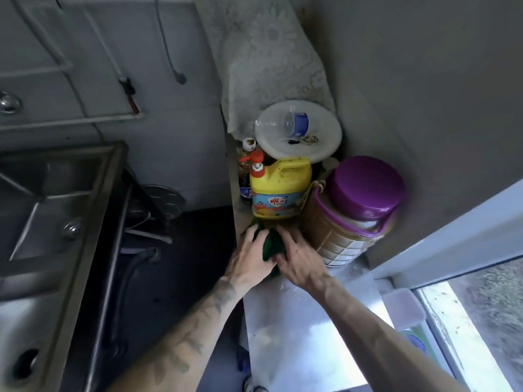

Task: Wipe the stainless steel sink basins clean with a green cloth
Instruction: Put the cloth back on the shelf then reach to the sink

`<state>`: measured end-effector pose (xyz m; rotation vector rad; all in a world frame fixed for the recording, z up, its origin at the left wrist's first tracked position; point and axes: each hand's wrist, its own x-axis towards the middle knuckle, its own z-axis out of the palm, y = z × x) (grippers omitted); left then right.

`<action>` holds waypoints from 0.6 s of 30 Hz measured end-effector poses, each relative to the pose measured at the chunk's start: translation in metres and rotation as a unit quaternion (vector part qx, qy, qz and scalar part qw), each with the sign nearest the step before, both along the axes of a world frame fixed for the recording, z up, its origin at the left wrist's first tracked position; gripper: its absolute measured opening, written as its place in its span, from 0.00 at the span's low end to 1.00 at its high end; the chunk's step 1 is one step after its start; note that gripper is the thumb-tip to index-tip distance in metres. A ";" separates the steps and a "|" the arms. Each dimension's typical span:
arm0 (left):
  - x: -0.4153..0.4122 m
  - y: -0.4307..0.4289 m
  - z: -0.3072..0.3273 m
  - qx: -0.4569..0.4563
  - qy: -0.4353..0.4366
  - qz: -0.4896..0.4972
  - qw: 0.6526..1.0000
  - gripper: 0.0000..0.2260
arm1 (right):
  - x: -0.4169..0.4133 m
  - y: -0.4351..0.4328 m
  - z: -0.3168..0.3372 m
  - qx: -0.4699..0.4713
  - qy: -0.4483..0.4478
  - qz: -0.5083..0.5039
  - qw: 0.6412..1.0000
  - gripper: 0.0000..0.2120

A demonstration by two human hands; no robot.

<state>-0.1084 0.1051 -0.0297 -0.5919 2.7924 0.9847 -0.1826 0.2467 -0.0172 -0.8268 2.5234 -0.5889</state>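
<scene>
Green cloth (270, 248): on counter (297, 321), touching yellow jug (278, 188) base. Fingers of left hand (252, 251) and right hand (297, 260) grasp it. Step: fetching. Next, probably: carry to sink basins (56, 176), well left of jug.

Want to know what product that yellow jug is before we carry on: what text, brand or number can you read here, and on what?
Yellow jug, label: red characters on a white patch, too blurred to read.
Dark bottle, blue label: too small to read.
Purple-lidded jar: no text shows.
Green cloth: no print shows.
Nothing here is legible.
</scene>
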 end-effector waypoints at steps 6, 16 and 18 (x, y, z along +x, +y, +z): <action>0.023 -0.020 -0.024 -0.075 -0.013 -0.076 0.994 0.43 | -0.002 -0.001 -0.024 0.055 0.029 0.053 0.997 0.38; -0.007 -0.011 -0.021 -0.103 -0.034 -0.062 0.992 0.42 | -0.015 -0.025 -0.020 0.018 0.053 0.015 0.998 0.35; 0.004 -0.024 -0.009 -0.102 -0.028 -0.049 0.993 0.41 | -0.016 -0.029 -0.007 0.034 0.045 0.040 0.998 0.35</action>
